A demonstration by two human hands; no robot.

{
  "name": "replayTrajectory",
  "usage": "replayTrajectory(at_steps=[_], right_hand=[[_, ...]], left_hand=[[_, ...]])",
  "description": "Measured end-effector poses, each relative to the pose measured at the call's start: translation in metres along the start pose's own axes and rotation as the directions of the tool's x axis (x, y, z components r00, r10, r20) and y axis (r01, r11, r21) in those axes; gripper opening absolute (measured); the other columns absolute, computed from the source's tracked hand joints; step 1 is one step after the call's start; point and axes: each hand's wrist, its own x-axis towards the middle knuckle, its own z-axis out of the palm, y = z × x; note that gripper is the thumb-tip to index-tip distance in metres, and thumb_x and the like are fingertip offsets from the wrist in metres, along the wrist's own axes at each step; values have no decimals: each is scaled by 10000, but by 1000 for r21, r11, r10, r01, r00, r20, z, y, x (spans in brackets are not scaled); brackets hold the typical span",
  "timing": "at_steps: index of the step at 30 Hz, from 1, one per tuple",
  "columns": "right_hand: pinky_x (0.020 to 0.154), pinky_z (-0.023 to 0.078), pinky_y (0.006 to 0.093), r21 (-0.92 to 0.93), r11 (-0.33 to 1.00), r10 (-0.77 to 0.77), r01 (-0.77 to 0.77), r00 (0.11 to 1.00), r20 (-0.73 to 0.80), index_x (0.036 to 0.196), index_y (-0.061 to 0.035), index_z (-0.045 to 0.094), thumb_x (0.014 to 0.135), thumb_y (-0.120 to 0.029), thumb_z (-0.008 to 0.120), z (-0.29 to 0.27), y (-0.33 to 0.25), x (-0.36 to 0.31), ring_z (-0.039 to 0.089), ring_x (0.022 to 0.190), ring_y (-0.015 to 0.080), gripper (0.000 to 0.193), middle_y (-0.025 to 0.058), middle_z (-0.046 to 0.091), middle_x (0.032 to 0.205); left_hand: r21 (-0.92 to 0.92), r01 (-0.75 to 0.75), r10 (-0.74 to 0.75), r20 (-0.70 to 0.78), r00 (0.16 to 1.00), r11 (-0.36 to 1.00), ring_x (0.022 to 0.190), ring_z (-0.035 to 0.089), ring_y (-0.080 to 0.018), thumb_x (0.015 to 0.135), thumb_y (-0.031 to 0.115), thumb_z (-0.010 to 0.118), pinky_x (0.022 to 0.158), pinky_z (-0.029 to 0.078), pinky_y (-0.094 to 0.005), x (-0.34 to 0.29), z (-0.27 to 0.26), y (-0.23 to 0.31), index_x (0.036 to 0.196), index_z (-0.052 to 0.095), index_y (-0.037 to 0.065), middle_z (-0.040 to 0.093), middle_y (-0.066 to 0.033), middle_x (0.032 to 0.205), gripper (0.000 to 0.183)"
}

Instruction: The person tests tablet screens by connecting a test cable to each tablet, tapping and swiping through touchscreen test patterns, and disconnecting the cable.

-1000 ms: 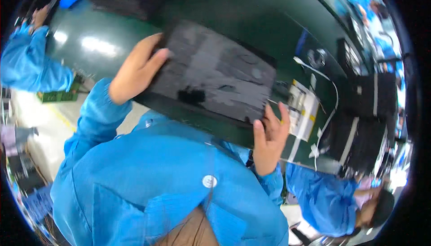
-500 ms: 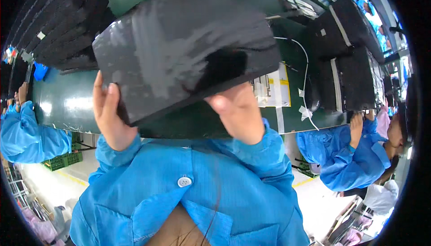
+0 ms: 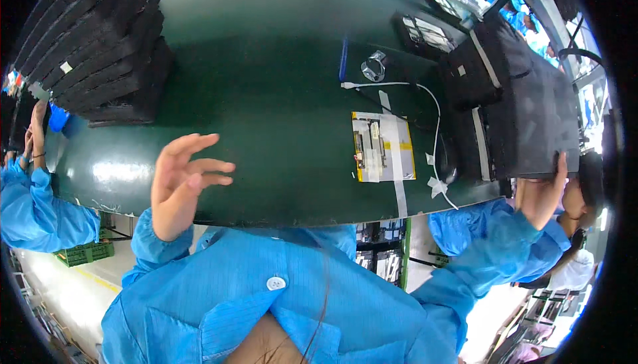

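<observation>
A flat black foam-like tray (image 3: 541, 115) rests at the right end of the green table, on or against other black trays (image 3: 488, 65). My right hand (image 3: 541, 191), at the end of a stretched-out arm, grips its near edge, one finger up against its face and the others partly hidden. My left hand (image 3: 186, 178) hovers over the near edge of the table, holding nothing, its fingers apart and bent to the right. Between the hands, a flat silver-and-yellow part with a dark circuit strip (image 3: 383, 148) lies taped to the table.
At the far left rises a tall stack of black trays (image 3: 100, 45). A white cable (image 3: 438, 111), a blue pen (image 3: 343, 60) and a clear ring-shaped thing (image 3: 373, 66) lie on the green table (image 3: 259, 98). Co-workers in blue sleeves (image 3: 43, 208) sit at both sides.
The black tray, held before me in both hands, has gone to the right side with my right hand. My left hand has let go. The table middle now shows.
</observation>
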Motion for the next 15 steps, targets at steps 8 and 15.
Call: replayTrajectory(at_steps=[8,15], right_hand=[[837,464,323,-111,993,-38,48,995,97,1124,-29,539,842,-123,592,-161,-64,150,562,932,203,302,93,589,1039],[917,391,367,-937,36,-379,348,872,310,1267,-39,426,734,6,548,-183,-64,151,488,1027,273,548,141,500,1084]], left_hand=[[386,-360,430,-110,896,849,925,581,-265,899,188,486,794,481,-383,1,-69,54,1201,429,-33,489,-200,1202,379],[677,-584,862,-156,482,449,975,584,-287,881,64,462,929,415,-382,19,-165,157,1155,514,-24,576,-186,1115,292]])
